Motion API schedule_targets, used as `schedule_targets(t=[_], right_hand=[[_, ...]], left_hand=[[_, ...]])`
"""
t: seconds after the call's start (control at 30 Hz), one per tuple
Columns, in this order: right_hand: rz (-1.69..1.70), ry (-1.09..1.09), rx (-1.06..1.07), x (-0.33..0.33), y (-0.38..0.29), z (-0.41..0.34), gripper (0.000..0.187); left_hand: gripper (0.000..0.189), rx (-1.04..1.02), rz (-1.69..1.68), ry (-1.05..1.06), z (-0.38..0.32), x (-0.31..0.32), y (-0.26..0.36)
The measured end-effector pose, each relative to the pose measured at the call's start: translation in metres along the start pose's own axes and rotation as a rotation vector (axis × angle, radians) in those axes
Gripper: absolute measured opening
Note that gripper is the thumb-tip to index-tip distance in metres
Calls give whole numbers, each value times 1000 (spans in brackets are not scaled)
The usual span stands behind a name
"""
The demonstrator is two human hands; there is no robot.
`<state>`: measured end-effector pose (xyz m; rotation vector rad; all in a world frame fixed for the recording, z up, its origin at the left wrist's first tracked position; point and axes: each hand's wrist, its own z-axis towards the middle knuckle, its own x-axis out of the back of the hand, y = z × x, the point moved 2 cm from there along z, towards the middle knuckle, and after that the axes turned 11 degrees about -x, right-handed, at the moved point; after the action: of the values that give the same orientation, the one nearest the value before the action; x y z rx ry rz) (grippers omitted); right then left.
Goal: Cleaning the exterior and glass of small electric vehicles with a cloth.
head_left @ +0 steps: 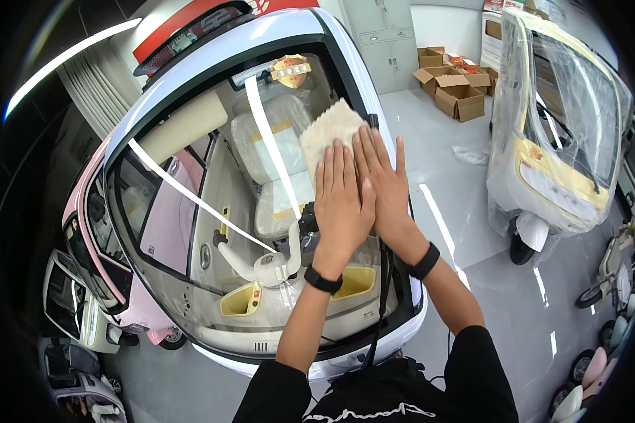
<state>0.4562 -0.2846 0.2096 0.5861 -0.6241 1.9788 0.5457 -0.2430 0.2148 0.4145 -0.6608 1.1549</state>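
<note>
Both palms lie flat on a beige cloth with a zigzag edge (332,126), pressed against the windshield (190,185) of a small light-blue enclosed vehicle. My left hand (344,198) covers the cloth's lower part, fingers pointing up. Beside it on the right, my right hand (383,177) overlaps the cloth's right edge, its outermost finger spread apart. Through the glass show a plastic-covered seat (272,153), a handlebar (270,268) and yellow dash trays. A gold shield-shaped sticker (291,70) is near the windshield's top. The black wiper arm (382,306) runs below my right hand.
A pink vehicle (143,299) stands close on the left. To the right is a plastic-wrapped cream three-wheeler (555,195). Open cardboard boxes (459,100) sit on the floor before grey metal cabinets (383,47). Several small scooters line the lower right rim.
</note>
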Motion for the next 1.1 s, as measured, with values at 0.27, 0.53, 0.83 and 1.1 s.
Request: schedule_targets(t=[0.27, 0.53, 0.83, 1.1], right_hand=[[-15, -209, 24, 11, -12, -83, 64], [-91, 40, 97, -4, 1, 37, 61], [-221, -36, 91, 1, -12, -18, 58], [-296, -100, 92, 1, -28, -43, 60]], left_hand=[[62, 113, -93, -101, -85, 11, 39], [59, 107, -59, 107, 31, 1, -9], [56, 175, -48, 136, -38, 8, 20], [54, 195, -145, 144, -66, 16, 21]])
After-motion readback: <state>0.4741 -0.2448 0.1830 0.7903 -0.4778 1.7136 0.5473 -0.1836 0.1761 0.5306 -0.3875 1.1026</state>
